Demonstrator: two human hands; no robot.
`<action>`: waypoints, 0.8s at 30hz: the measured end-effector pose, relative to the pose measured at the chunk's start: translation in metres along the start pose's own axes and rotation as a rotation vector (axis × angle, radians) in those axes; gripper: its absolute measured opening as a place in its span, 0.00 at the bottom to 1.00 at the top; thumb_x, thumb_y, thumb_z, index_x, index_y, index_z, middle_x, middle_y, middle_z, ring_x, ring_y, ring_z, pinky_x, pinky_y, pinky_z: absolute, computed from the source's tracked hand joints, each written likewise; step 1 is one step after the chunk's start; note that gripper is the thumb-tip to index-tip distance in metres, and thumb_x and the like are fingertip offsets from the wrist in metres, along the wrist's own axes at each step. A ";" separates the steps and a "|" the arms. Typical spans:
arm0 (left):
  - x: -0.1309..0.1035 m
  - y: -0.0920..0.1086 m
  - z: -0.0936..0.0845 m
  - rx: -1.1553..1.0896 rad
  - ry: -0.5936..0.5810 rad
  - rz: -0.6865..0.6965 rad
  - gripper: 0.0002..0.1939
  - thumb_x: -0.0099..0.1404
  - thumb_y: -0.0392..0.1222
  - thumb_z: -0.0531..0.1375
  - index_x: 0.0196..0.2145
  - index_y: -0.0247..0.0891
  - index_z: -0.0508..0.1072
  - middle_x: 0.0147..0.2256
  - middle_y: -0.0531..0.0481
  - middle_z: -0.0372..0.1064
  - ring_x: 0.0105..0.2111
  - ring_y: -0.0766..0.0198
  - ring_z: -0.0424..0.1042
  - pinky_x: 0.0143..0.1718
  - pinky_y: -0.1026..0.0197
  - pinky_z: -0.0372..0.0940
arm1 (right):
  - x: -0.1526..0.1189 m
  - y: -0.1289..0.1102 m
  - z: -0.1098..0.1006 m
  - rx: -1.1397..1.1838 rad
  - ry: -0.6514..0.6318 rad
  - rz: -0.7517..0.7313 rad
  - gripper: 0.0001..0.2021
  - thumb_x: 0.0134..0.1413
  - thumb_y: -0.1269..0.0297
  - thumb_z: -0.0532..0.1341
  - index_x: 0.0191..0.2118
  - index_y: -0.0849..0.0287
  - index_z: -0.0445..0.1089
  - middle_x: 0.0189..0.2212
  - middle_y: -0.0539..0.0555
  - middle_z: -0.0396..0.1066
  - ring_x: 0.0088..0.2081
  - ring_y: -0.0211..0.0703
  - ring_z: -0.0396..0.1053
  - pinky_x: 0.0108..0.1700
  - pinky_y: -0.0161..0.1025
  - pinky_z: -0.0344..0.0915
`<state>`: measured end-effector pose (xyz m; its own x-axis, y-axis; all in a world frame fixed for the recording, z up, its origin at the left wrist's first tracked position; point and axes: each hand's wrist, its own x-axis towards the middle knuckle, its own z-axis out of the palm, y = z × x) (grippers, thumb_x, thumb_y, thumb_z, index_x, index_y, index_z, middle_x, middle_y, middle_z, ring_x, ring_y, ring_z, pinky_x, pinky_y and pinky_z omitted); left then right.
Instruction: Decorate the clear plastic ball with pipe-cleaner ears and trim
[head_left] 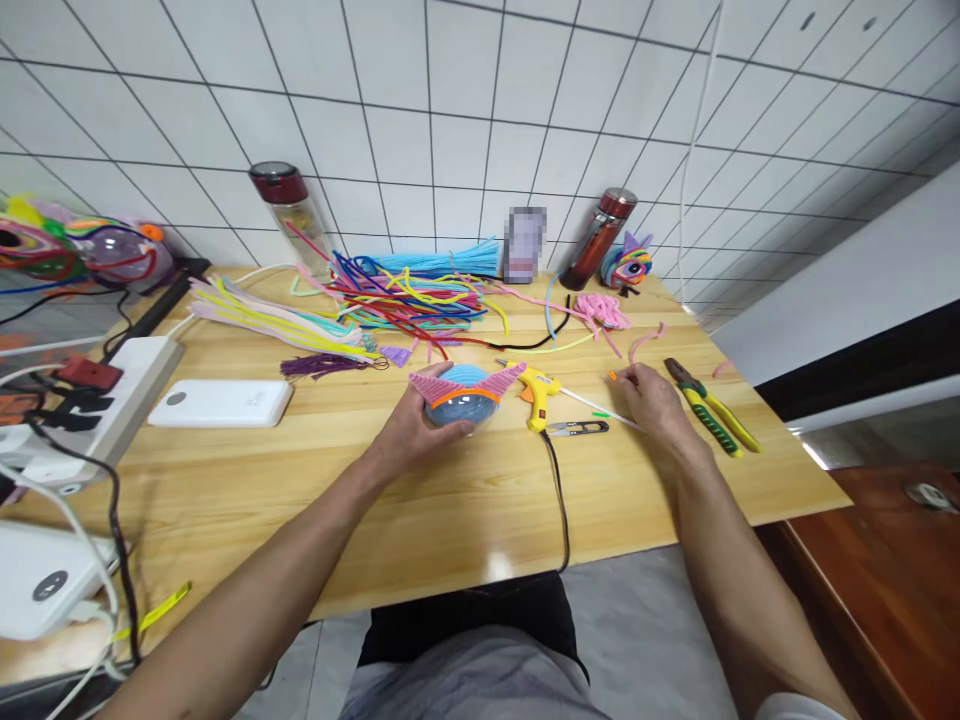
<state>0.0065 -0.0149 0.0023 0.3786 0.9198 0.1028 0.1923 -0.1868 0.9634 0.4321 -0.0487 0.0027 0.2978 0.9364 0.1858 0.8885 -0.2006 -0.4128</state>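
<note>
My left hand (420,425) is wrapped round a clear ball (463,408) with blue pipe cleaner on top, an orange band and two pink pointed ears. Low over the table, my right hand (656,405) has its fingers pressed together, with a short orange piece of pipe cleaner (612,376) showing at the fingertips. Between the hands lies a yellow hot glue gun (541,395), its white glue stick (596,407) reaching towards my right hand. Thread snips (581,428) and a tiny green piece (601,414) lie close to it.
Pliers (709,405) lie right of my right hand. Pipe cleaners (412,295) are heaped at the back, between a glass bottle (296,215) and a dark red flask (600,240). A finished figure (628,265) stands back right. A power bank (220,403) and power strip (112,400) are left.
</note>
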 end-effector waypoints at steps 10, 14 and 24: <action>0.001 -0.003 -0.003 -0.036 0.018 -0.044 0.60 0.49 0.65 0.78 0.71 0.37 0.61 0.70 0.30 0.61 0.70 0.34 0.63 0.72 0.36 0.59 | -0.032 -0.054 -0.033 0.348 0.000 -0.101 0.09 0.62 0.54 0.58 0.35 0.52 0.67 0.29 0.50 0.70 0.32 0.46 0.66 0.38 0.42 0.63; 0.002 -0.002 -0.002 -0.073 0.035 -0.055 0.62 0.48 0.67 0.77 0.71 0.38 0.60 0.71 0.31 0.61 0.71 0.34 0.63 0.71 0.38 0.61 | -0.048 -0.068 -0.033 0.517 -0.011 -0.093 0.09 0.63 0.54 0.59 0.36 0.52 0.66 0.32 0.50 0.71 0.35 0.45 0.68 0.40 0.42 0.64; 0.002 -0.006 0.002 -0.069 0.062 -0.111 0.61 0.49 0.65 0.77 0.71 0.35 0.61 0.67 0.29 0.67 0.66 0.35 0.69 0.69 0.35 0.63 | -0.071 -0.106 -0.016 0.638 -0.043 -0.167 0.05 0.57 0.60 0.62 0.33 0.54 0.68 0.31 0.50 0.74 0.33 0.43 0.70 0.36 0.39 0.65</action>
<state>0.0080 -0.0126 -0.0034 0.3012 0.9535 0.0079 0.1663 -0.0607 0.9842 0.3223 -0.0984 0.0477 0.1482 0.9535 0.2625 0.5364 0.1455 -0.8313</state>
